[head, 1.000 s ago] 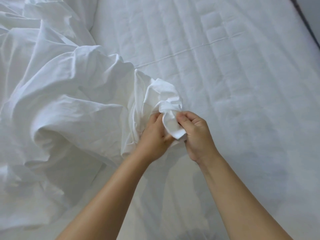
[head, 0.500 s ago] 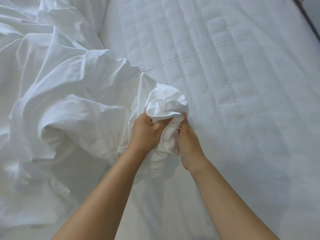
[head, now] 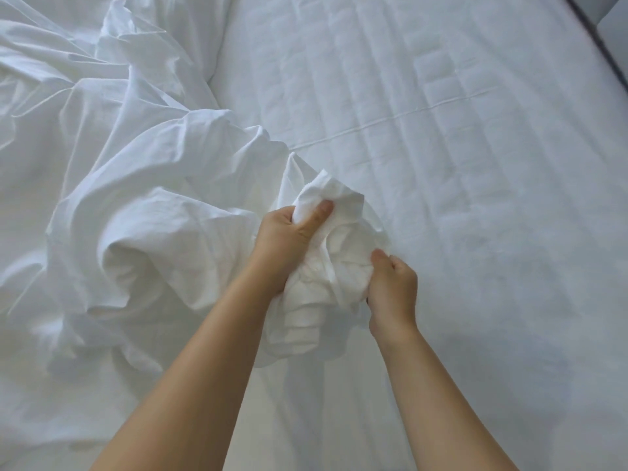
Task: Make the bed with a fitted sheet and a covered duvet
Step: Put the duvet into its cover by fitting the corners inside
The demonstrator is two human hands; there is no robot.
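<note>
A bare quilted mattress (head: pixel 458 185) fills the view from 12 to 5 o'clock. A crumpled white sheet (head: pixel 136 226) lies heaped from 8 to 11 o'clock. At centre, the left hand (head: pixel 283 239) grips a bunched part of it, thumb pressed on top. The right hand (head: pixel 394 283), fingers curled, pinches the same bunch at 4 o'clock of the left.
</note>
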